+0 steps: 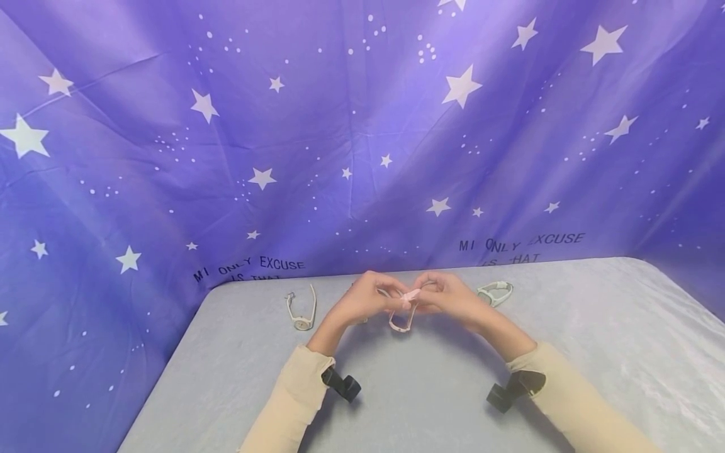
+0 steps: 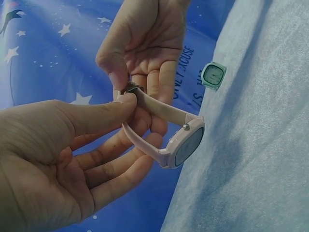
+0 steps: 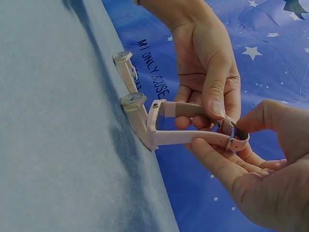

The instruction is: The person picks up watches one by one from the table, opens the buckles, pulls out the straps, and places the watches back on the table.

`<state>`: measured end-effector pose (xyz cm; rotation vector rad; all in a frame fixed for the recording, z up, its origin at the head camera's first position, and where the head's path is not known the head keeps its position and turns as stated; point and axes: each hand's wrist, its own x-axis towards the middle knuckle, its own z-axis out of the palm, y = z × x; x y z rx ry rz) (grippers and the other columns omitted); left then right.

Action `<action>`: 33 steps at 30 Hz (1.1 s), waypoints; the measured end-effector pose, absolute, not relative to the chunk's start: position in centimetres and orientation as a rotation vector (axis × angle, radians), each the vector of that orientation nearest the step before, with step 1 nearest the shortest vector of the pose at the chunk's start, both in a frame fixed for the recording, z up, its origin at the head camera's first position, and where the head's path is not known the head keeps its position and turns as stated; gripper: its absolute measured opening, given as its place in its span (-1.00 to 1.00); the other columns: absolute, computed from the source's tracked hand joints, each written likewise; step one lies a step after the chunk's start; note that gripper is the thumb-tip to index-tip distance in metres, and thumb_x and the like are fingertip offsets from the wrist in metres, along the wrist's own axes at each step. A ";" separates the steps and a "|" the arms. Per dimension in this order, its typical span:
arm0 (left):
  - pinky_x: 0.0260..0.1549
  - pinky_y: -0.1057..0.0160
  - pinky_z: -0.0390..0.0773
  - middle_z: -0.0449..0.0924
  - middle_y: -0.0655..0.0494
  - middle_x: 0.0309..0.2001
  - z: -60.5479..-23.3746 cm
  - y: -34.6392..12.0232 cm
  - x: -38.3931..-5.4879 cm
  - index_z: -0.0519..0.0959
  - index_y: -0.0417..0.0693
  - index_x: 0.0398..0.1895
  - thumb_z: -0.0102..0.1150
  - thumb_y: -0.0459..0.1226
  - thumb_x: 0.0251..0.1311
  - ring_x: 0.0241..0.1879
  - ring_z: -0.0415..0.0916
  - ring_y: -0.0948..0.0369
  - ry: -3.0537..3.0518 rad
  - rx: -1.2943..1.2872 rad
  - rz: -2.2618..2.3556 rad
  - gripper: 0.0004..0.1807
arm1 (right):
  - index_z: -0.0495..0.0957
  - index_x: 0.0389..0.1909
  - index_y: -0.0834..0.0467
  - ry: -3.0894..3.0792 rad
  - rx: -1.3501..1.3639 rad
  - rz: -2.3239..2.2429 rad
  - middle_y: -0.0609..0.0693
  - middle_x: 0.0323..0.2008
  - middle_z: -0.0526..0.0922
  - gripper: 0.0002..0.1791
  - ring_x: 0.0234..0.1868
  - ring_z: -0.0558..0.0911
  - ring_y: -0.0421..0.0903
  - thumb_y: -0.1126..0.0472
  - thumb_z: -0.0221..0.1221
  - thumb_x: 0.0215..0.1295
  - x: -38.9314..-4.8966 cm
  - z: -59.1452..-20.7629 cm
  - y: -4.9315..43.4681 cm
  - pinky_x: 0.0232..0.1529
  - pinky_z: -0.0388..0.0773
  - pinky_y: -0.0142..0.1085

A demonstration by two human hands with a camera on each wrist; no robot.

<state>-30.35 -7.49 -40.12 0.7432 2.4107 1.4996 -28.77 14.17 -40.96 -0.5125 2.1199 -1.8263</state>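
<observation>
Both hands hold a pink wristwatch [image 1: 401, 327] in front of me, above the table. Its square case [image 2: 187, 145] hangs down, and the strap loops up to a metal buckle [image 3: 231, 137]. My left hand [image 1: 367, 298] pinches the strap between thumb and fingers near the buckle. From the other side, my right hand [image 1: 451, 297] pinches the strap's end at the buckle. In the right wrist view the strap passes through the buckle. The watch's dial is mostly turned away in that view.
A pale watch [image 1: 303, 324] lies on the grey cloth-covered table [image 1: 419, 390] at left. Another pale watch [image 3: 133, 100] is mostly behind my left hand in the head view. Rightward lies a light green watch [image 2: 213, 75]. A purple star-patterned curtain [image 1: 317, 126] hangs behind the table.
</observation>
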 end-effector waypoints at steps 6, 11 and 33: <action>-0.35 0.23 0.73 0.75 -0.07 -0.40 -39.9 -7.5 -30.2 0.76 -0.17 -0.14 0.45 -0.38 0.08 -0.45 0.61 0.29 2.418 0.737 1.483 -0.76 | 0.41 0.02 0.41 2.100 -0.517 -1.826 0.26 -0.10 0.75 -0.69 -0.06 0.78 0.06 0.36 0.21 0.34 -28.8 -40.8 14.2 0.10 0.70 -0.05; -0.30 0.09 0.77 0.75 -0.12 -0.38 -40.1 -7.5 -30.2 0.75 -0.21 -0.14 0.44 -0.38 0.09 -0.46 0.61 0.29 2.406 0.745 1.483 -0.76 | 0.41 0.01 0.42 2.099 -0.531 -1.826 0.28 -0.10 0.74 -0.70 -0.05 0.77 0.10 0.39 0.21 0.34 -28.7 -41.0 14.0 0.05 0.72 -0.12; -0.35 0.15 0.75 0.75 -0.08 -0.40 -40.1 -7.4 -30.4 0.76 -0.16 -0.12 0.43 -0.38 0.10 -0.46 0.62 0.28 2.420 0.755 1.465 -0.76 | 0.38 0.05 0.41 2.053 -0.555 -1.849 0.23 -0.08 0.74 -0.65 -0.07 0.77 -0.02 0.38 0.23 0.34 -28.7 -40.9 14.2 0.06 0.72 -0.13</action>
